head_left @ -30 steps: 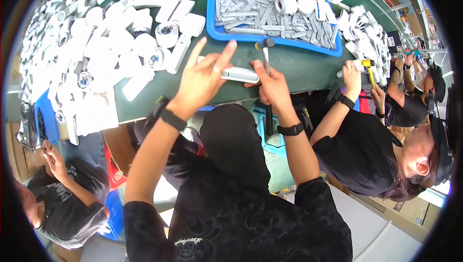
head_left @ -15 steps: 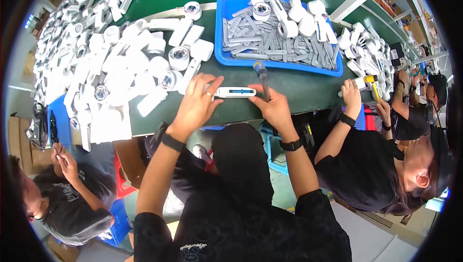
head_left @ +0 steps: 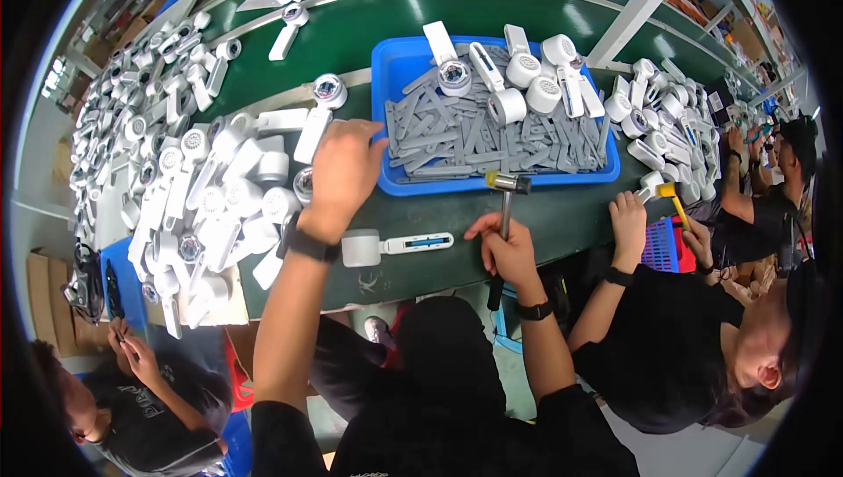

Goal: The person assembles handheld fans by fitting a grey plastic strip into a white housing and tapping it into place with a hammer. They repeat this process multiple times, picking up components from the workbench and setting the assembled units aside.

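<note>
My left hand (head_left: 345,163) is stretched forward to the left rim of the blue tray (head_left: 383,180), with thumb and fingers apart and nothing seen between them. Many thin grey plastic strips (head_left: 474,136) fill this tray. On the green table in front of me lies a white handheld fan (head_left: 360,248), its round head to the left and its handle, with a blue part in an opening, to the right. Just beyond the handle's end, my right hand (head_left: 509,253) grips a small mallet (head_left: 507,183) with a yellow-and-black head, held upright.
Several white fans rest on the strips, among them one fan (head_left: 505,106). A large heap of white fans (head_left: 189,169) covers the left side; another heap (head_left: 663,117) lies right. A metal post (head_left: 645,7) rises behind the tray. Co-workers sit on both sides; the right one holds a yellow mallet (head_left: 672,191).
My left hand has let go of the white fan and moved forward to the tray. My right hand has drawn off the handle, still gripping the mallet. The view has shifted.
</note>
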Tool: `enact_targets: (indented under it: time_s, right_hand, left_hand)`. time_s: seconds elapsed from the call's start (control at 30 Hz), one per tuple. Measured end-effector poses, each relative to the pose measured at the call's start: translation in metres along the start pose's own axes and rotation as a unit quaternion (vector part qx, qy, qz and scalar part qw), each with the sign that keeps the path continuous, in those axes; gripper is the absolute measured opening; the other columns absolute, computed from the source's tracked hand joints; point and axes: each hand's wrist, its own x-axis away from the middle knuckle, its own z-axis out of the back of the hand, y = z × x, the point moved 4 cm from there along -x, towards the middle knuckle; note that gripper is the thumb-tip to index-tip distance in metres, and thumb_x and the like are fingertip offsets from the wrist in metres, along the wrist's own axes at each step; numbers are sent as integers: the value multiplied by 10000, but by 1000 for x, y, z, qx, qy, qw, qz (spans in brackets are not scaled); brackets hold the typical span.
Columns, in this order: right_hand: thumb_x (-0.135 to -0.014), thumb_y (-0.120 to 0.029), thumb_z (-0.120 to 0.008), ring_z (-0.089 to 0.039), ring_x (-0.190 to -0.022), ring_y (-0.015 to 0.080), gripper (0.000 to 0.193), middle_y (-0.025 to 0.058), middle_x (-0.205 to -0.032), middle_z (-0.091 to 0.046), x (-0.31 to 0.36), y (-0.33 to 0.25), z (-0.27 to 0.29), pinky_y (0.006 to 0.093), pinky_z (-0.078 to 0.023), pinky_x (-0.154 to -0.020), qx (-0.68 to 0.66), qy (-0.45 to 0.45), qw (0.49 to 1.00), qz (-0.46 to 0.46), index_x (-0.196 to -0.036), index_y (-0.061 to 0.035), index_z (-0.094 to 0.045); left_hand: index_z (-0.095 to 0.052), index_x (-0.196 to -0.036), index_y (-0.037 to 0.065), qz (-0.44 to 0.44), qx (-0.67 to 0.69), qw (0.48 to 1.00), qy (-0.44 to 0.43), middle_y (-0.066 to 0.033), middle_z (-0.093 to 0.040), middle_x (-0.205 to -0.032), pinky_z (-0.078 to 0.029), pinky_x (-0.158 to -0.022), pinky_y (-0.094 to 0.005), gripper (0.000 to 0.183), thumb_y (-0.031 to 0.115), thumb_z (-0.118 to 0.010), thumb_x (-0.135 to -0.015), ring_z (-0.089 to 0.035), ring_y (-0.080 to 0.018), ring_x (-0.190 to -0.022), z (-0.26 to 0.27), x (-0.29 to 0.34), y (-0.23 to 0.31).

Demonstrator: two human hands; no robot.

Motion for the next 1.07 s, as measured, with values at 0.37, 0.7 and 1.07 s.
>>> enact_targets:
  time_s: [0.37,0.7,1.07]
  right_hand:
    - [-933,88,-443,-513,-450,83,224,114,-906,-722,1,-1,1,241,-389,-395,-20,7,999,-26,-1015,30,-643]
    - [-945,12,-506,-549,-492,69,171,48,-926,-716,0,14,-8,251,-417,-430,-31,-25,999,-12,-1036,-45,-639]
    - [-1040,-67,-519,-551,-484,73,304,81,-1100,-738,1,5,3,224,-432,-403,12,2,1000,-6,-1312,-40,-653]
  left_hand:
    - [-784,-1063,75,-26,12,992,-120,-137,-734,-1086,-525,-948,-412,229,68,-738,-839,-653,-352,-1060,-85,-91,-24]
    - [-728,-969,59,-183,23,973,-141,-146,-712,-1091,-531,-911,-454,170,20,-725,-804,-649,-355,-1061,-105,-80,-24]
    - [-497,-1494,68,97,434,895,43,-70,-704,-811,-554,-744,-289,566,4,-671,-959,-674,-130,-756,9,12,41]
